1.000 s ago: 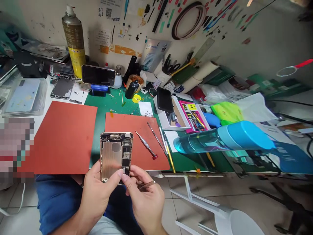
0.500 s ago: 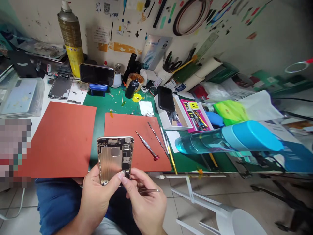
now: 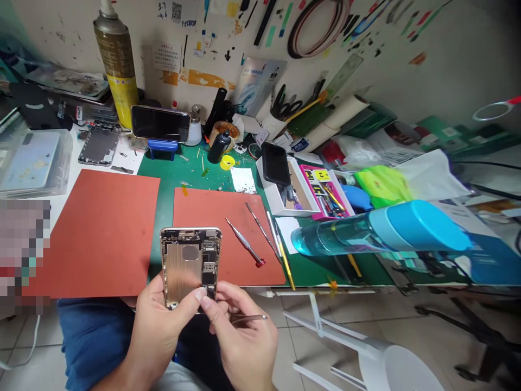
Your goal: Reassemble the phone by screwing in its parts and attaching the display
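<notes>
One wide green work surface (image 3: pixel 163 174) spreads behind the hands, and on it lie two flat, brick-red rectangular mats (image 3: pixel 101 233), side by side with a gap between. At its near edge, the person's left hand (image 3: pixel 160 326) and right hand (image 3: pixel 242 331) meet at an opened, gold-rimmed phone housing (image 3: pixel 187 266) with a bare metal interior. Its long axis points away from the body, toward the mats, so most of its length lies forward of the fingers. The left fingers grasp the housing along its lower left side; the right fingers curl at its lower right corner, a slim grey metal tool (image 3: pixel 254 317) gripped among them, its end jutting rightward. Inside, a narrow black strip of components (image 3: pixel 209 266) runs down the right side, nearer the right hand. Both thumb tips (image 3: pixel 201 294) come together at that strip's lower end; whatever they cover cannot be made out.
</notes>
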Motion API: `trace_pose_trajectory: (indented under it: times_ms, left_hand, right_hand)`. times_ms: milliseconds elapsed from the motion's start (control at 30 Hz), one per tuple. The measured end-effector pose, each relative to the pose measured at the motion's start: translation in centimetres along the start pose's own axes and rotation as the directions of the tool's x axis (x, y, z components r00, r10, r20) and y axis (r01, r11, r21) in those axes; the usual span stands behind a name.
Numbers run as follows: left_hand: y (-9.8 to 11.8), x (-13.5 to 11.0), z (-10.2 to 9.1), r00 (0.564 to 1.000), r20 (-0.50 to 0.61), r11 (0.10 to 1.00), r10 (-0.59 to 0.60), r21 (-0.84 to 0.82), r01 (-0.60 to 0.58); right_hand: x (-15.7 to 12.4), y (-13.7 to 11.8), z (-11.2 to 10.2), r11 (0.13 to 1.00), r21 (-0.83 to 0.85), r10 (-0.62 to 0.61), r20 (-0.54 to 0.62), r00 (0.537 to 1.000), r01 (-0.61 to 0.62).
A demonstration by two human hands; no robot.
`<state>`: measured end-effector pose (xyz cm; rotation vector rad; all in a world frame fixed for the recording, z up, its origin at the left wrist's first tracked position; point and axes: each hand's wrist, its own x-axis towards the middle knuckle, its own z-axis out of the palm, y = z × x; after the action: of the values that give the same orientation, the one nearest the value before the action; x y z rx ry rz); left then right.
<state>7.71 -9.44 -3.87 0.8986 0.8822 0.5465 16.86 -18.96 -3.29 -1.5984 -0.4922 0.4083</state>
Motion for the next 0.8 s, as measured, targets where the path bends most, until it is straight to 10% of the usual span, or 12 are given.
trace_pose_trajectory:
  times_ms: [800]
  left_hand:
    - [0.4, 0.2, 0.2, 0.999, 0.003, 0.999, -0.034, 0.013, 0.034]
  right_hand:
    - [1.2, -1.6, -0.5, 0.986, 0.112, 0.114, 0.072, 0.991, -0.122]
